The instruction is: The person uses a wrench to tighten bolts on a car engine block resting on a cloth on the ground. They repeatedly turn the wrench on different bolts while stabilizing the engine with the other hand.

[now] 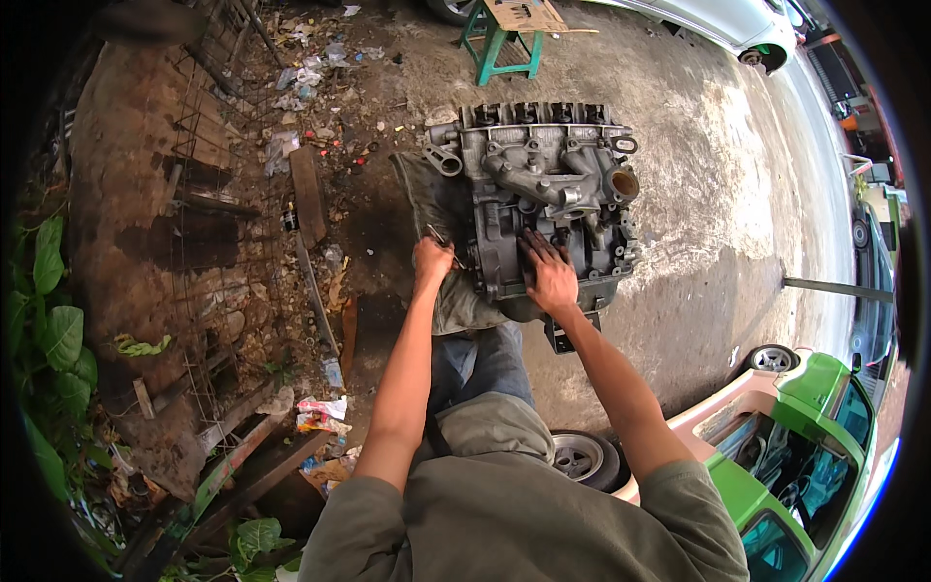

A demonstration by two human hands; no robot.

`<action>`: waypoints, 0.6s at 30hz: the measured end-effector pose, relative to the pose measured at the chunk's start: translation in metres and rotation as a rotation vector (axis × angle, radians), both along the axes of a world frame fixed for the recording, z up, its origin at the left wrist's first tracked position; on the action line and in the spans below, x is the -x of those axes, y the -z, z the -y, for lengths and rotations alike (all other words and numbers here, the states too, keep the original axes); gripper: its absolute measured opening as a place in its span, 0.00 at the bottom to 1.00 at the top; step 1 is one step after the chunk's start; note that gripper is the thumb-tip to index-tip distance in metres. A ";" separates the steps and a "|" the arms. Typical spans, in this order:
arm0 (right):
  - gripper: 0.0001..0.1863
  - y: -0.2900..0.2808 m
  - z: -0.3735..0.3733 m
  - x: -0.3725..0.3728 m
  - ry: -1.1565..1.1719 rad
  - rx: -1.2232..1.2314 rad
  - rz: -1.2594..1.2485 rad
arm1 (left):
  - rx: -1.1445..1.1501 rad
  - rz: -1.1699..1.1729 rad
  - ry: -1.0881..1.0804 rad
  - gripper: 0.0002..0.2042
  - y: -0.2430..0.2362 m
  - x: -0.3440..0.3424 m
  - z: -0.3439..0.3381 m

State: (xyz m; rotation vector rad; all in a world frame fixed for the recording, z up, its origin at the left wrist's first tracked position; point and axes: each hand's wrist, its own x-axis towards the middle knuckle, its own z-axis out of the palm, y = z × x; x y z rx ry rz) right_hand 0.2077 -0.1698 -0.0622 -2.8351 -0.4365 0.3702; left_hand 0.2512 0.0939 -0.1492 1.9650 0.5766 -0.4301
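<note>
A grey metal engine (543, 175) stands in front of me, with its manifold on top and a round brass-coloured opening at the right. My left hand (432, 254) is closed around a metal tool (436, 235), apparently a wrench, at the engine's lower left side. My right hand (550, 272), its fingertips darkened, rests with fingers out on the engine's lower middle section. A greyish cloth (420, 194) lies under and beside the engine's left side. A loose-looking bracket with a ring end (442, 158) juts from the upper left.
A green stool with a board (504, 66) and a white car (737, 24) are beyond the engine. Rubbish, planks (305, 194) and rusty mesh (213, 136) lie left, beside leafy plants (58, 339). A green car (805, 475) and wheels (582, 456) are at the lower right.
</note>
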 end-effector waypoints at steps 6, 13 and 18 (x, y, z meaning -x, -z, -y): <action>0.44 0.006 0.000 -0.001 -0.009 -0.005 0.042 | -0.123 0.032 0.047 0.13 0.007 -0.004 0.005; 0.45 0.007 0.000 0.000 -0.001 -0.001 0.020 | -0.140 -0.001 0.138 0.13 -0.010 -0.011 0.013; 0.45 0.006 0.001 0.000 0.000 0.000 0.000 | -0.178 0.019 0.260 0.12 -0.024 -0.016 0.014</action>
